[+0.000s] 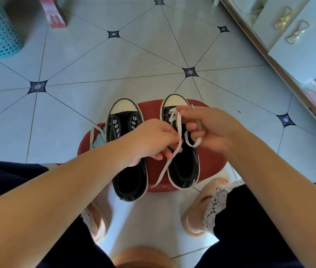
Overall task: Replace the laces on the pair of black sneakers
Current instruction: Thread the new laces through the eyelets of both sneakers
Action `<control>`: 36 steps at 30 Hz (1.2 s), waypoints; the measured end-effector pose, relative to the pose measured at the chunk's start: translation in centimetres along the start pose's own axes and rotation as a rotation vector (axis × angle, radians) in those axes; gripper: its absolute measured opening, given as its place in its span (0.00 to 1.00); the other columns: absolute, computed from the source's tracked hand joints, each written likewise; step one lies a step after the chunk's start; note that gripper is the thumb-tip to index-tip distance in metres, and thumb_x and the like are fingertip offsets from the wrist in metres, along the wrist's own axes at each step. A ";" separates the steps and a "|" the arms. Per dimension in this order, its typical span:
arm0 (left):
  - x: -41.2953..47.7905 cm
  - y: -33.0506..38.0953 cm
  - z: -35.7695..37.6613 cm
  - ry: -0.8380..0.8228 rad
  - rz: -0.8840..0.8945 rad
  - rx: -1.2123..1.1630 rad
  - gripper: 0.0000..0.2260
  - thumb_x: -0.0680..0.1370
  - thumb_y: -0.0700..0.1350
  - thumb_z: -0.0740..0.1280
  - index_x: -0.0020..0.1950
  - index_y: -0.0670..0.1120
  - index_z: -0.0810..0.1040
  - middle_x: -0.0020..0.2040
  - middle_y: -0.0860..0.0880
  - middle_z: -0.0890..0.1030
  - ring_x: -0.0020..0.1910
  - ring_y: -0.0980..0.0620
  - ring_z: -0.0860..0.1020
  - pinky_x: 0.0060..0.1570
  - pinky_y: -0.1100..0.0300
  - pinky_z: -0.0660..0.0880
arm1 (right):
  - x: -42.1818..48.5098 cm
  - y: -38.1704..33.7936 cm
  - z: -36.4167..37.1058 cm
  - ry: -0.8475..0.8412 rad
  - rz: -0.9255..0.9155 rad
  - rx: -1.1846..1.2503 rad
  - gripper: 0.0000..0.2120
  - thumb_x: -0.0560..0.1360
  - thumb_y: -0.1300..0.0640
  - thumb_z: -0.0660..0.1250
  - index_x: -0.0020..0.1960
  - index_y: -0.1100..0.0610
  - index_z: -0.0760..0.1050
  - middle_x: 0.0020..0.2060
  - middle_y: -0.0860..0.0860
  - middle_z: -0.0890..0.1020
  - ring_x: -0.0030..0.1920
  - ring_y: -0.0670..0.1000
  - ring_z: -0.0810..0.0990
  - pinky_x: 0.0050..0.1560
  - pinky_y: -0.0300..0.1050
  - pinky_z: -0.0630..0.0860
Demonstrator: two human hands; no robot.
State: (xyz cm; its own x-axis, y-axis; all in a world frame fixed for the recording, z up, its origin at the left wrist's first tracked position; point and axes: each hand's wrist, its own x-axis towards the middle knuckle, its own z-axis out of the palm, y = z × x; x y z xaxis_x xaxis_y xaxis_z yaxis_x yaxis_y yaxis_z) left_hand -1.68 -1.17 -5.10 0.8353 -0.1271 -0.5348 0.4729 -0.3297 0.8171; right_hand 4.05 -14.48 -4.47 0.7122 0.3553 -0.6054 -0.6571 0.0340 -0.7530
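Black canvas with cream toe caps: the two sneakers stand side by side on a low red stool (211, 163), toes pointing away. I think this is so that both openings face the person and the hands reach them easily. The left sneaker (130, 182) has bare eyelets (115, 125) and no lace in it. The right sneaker (184, 171) carries a white lace (164, 171) crossed only through the holes nearest the toe. I judge that the lacing of this shoe is near its beginning and the other shoe is not yet started.

The right hand (209, 128) pinches one end of the white lace between thumb and forefinger, just above the toe end of the shoe. A loop of slack hangs round its lower fingers, I suppose to keep the loose length out of the way. The left hand (153, 140) grips the other strand over the shoe opening, and its tail runs down across the stool. Holding both strands up should let the person draw them even before the next hole.

A second lace (93, 132) lies at the left edge of the stool, beside something pale blue that I cannot identify. Whether it is new or old I cannot tell.
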 end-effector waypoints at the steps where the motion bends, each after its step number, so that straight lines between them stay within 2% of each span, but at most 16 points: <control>1: -0.2 0.3 0.0 -0.012 -0.010 -0.073 0.08 0.78 0.43 0.62 0.46 0.44 0.80 0.40 0.47 0.84 0.29 0.55 0.74 0.30 0.65 0.69 | -0.1 0.0 0.0 -0.005 -0.003 -0.014 0.06 0.77 0.66 0.60 0.46 0.59 0.74 0.29 0.49 0.74 0.21 0.41 0.66 0.19 0.30 0.56; 4: -0.3 0.7 -0.5 -0.037 -0.008 -0.124 0.12 0.79 0.49 0.61 0.46 0.44 0.80 0.32 0.50 0.81 0.28 0.56 0.71 0.30 0.65 0.67 | -0.2 -0.2 -0.1 -0.014 -0.022 -0.102 0.05 0.77 0.66 0.60 0.47 0.59 0.74 0.29 0.49 0.74 0.22 0.41 0.66 0.19 0.30 0.57; 7: -0.4 0.8 -1.8 0.026 0.064 -0.083 0.10 0.78 0.47 0.63 0.41 0.45 0.80 0.26 0.52 0.74 0.24 0.57 0.66 0.28 0.65 0.63 | -0.3 -0.9 -0.5 0.042 -0.114 -0.396 0.03 0.77 0.61 0.62 0.47 0.60 0.74 0.34 0.50 0.74 0.24 0.42 0.65 0.20 0.31 0.58; 9: -0.4 1.3 -2.6 0.046 0.104 -0.046 0.10 0.78 0.46 0.64 0.41 0.43 0.80 0.24 0.51 0.73 0.22 0.56 0.64 0.26 0.65 0.60 | -0.4 -1.9 -1.0 0.098 -0.183 -0.440 0.08 0.79 0.58 0.60 0.50 0.61 0.75 0.36 0.50 0.73 0.27 0.43 0.65 0.22 0.31 0.60; 12: -0.7 1.7 -2.5 -0.042 0.196 0.413 0.12 0.77 0.53 0.64 0.40 0.49 0.81 0.25 0.54 0.78 0.23 0.56 0.67 0.27 0.65 0.66 | -0.8 -3.4 -1.3 0.108 -0.271 -0.275 0.12 0.80 0.61 0.55 0.48 0.61 0.76 0.34 0.50 0.72 0.31 0.44 0.67 0.27 0.33 0.65; 14: -1.1 1.8 -1.8 -0.178 0.226 0.708 0.15 0.75 0.59 0.62 0.43 0.50 0.82 0.27 0.58 0.79 0.26 0.57 0.73 0.32 0.66 0.71 | -1.3 -4.0 -1.1 0.067 -0.353 -0.261 0.13 0.81 0.61 0.55 0.46 0.59 0.77 0.35 0.49 0.73 0.33 0.45 0.69 0.34 0.34 0.69; 15: -1.1 1.8 -1.6 -0.206 0.227 0.793 0.20 0.73 0.62 0.62 0.46 0.48 0.83 0.30 0.56 0.80 0.30 0.55 0.77 0.37 0.64 0.73 | -1.6 -4.0 -0.7 0.030 -0.393 -0.292 0.13 0.81 0.60 0.55 0.45 0.57 0.77 0.36 0.48 0.75 0.36 0.45 0.71 0.38 0.35 0.71; 17: -0.7 1.9 -1.7 -0.092 0.273 0.891 0.28 0.68 0.69 0.60 0.48 0.46 0.82 0.42 0.48 0.83 0.41 0.50 0.80 0.45 0.57 0.75 | -2.0 -3.7 0.0 -0.056 -0.457 -0.376 0.12 0.80 0.58 0.56 0.46 0.54 0.78 0.40 0.46 0.78 0.43 0.45 0.74 0.49 0.38 0.72; 19: -0.1 2.1 -2.0 0.115 0.330 0.770 0.20 0.70 0.64 0.65 0.48 0.49 0.82 0.43 0.51 0.82 0.41 0.57 0.78 0.43 0.64 0.72 | -2.0 -3.2 0.8 -0.147 -0.477 -0.419 0.11 0.80 0.56 0.58 0.46 0.52 0.79 0.43 0.44 0.80 0.48 0.44 0.76 0.55 0.39 0.73; 21: 0.3 2.1 -1.8 0.243 0.355 0.399 0.07 0.72 0.54 0.70 0.48 0.54 0.80 0.39 0.56 0.79 0.33 0.65 0.74 0.38 0.69 0.69 | -1.8 -2.6 1.3 -0.211 -0.479 -0.426 0.09 0.78 0.54 0.60 0.47 0.51 0.80 0.46 0.45 0.82 0.51 0.45 0.78 0.57 0.41 0.75; 23: 0.4 2.0 -1.2 0.235 0.363 0.003 0.05 0.73 0.45 0.70 0.46 0.54 0.78 0.37 0.55 0.78 0.26 0.64 0.72 0.33 0.67 0.68 | -1.6 -2.0 1.5 -0.230 -0.474 -0.418 0.09 0.78 0.57 0.60 0.49 0.52 0.79 0.47 0.52 0.83 0.48 0.48 0.81 0.53 0.41 0.77; 25: 0.4 2.0 -0.8 0.201 0.335 -0.236 0.05 0.74 0.39 0.68 0.46 0.49 0.79 0.35 0.54 0.78 0.26 0.63 0.71 0.32 0.66 0.67 | -1.4 -1.7 1.6 -0.251 -0.462 -0.396 0.10 0.78 0.59 0.59 0.50 0.54 0.79 0.46 0.57 0.82 0.44 0.50 0.81 0.49 0.40 0.78; 27: 0.4 1.9 -0.8 0.136 0.292 -0.377 0.06 0.76 0.37 0.65 0.46 0.47 0.79 0.34 0.53 0.77 0.31 0.59 0.72 0.32 0.66 0.67 | -1.3 -1.5 1.5 -0.270 -0.437 -0.355 0.10 0.78 0.59 0.59 0.50 0.54 0.79 0.44 0.54 0.82 0.42 0.49 0.80 0.46 0.41 0.77; 30: 0.6 1.9 -0.8 0.019 0.286 -0.524 0.06 0.77 0.36 0.62 0.51 0.44 0.75 0.30 0.56 0.77 0.31 0.56 0.72 0.25 0.67 0.65 | -1.3 -1.6 1.5 -0.282 -0.433 -0.346 0.09 0.77 0.58 0.60 0.50 0.55 0.79 0.45 0.61 0.79 0.32 0.50 0.74 0.38 0.40 0.75; 33: 0.5 1.8 -0.8 0.005 0.287 -0.601 0.08 0.77 0.36 0.62 0.55 0.43 0.74 0.30 0.55 0.77 0.30 0.55 0.71 0.23 0.68 0.64 | -1.3 -1.5 1.5 -0.292 -0.430 -0.336 0.10 0.76 0.58 0.59 0.51 0.55 0.78 0.45 0.62 0.77 0.29 0.47 0.73 0.39 0.40 0.74; 36: 0.4 1.7 -1.0 -0.047 0.278 -0.660 0.06 0.78 0.36 0.60 0.45 0.44 0.75 0.30 0.51 0.75 0.27 0.56 0.69 0.21 0.69 0.63 | -1.3 -1.5 1.5 -0.314 -0.408 -0.326 0.10 0.77 0.59 0.59 0.51 0.55 0.78 0.42 0.61 0.76 0.32 0.49 0.76 0.40 0.38 0.76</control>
State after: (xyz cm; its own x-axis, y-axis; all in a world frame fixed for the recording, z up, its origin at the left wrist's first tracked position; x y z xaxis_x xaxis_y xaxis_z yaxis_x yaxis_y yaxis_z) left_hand -0.25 -0.83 -3.74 0.9436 -0.1697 -0.2843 0.3276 0.3532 0.8763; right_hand 3.75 -13.63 -2.11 0.7512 0.6340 -0.1837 -0.2019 -0.0444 -0.9784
